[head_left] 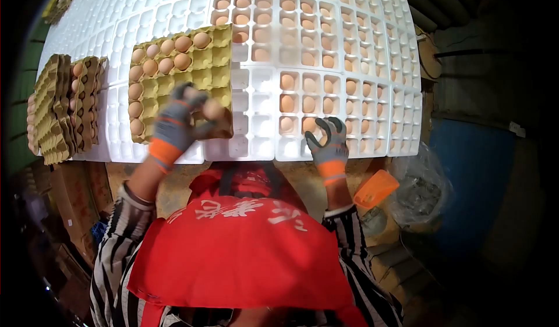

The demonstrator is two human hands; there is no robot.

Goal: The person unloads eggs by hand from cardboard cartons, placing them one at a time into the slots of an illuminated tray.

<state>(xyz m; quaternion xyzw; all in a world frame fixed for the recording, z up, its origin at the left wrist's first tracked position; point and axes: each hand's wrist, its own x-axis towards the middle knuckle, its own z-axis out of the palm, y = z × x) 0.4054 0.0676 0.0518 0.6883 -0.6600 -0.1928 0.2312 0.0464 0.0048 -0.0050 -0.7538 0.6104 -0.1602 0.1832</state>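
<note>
My left hand (176, 118), in a grey glove with an orange cuff, is over the yellow-green pulp egg tray (201, 79), its fingers closed around brown eggs (213, 110); motion blurs them and I cannot tell how many. Eggs fill part of the back rows and the left column of that tray. My right hand (332, 140), gloved alike, reaches over the front row of a white foam tray (280, 152). Its thumb and fingers are curved and apart, beside an egg (308, 123) in a cell. Other eggs (287, 103) sit in cells nearby.
Stacked pulp trays (55, 111) stand at the left, with eggs in some. White foam trays (186, 9) cover the table, many cells at the right holding eggs. Below the table's right front edge are an orange container (375, 188) and a clear plastic bag (422, 190).
</note>
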